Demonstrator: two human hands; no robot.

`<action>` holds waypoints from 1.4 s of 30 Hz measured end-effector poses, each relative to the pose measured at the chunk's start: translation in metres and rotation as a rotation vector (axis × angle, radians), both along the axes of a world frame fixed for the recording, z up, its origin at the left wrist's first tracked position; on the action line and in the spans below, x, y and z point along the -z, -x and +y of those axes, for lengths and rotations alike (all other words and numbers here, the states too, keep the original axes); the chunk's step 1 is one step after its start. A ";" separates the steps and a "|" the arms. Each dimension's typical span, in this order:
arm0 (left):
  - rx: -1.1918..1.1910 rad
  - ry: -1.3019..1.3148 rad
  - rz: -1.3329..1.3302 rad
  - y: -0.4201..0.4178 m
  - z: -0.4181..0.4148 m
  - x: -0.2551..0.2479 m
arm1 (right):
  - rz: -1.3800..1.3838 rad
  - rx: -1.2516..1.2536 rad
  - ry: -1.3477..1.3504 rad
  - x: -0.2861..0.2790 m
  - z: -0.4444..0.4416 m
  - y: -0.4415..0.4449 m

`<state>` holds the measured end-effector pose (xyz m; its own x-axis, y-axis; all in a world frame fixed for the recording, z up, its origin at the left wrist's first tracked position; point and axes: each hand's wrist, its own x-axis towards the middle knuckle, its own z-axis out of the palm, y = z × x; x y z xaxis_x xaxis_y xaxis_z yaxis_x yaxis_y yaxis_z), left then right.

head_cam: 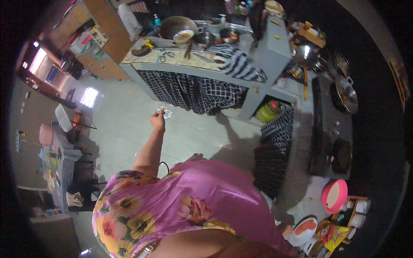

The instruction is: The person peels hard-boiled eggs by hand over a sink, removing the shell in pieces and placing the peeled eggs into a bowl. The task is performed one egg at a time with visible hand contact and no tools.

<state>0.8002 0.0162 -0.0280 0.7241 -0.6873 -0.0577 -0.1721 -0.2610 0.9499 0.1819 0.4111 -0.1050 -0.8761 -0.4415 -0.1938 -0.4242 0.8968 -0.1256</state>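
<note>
My left hand (157, 120) is stretched out over the tiled floor, its fingers pinched on a thin clear plastic piece (166, 112), perhaps a bag. At the lower right, my right hand (286, 229) is partly hidden by my side and blurred. It is at the edge of a white plate (296, 238) that has something red (306, 227) on it; I cannot tell whether the fingers grip the rim. A yellow and red packet (335, 238) lies beside the plate. Beyond it on the counter is a pink basin (345, 193) with pale contents.
Ahead stands a counter (180, 61) with a large pot (171, 27), scissors (166, 57), a knife (202, 58) and a striped cloth (240, 64). Checked curtains (193, 88) hang below. A green gas cylinder (267, 112) sits under the corner. On the right are a stove (322, 145) and wok (347, 93).
</note>
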 end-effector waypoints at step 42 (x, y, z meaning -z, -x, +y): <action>0.558 -0.239 0.609 -0.054 -0.358 -0.015 | 0.350 -1.276 0.233 -0.068 -1.112 -0.282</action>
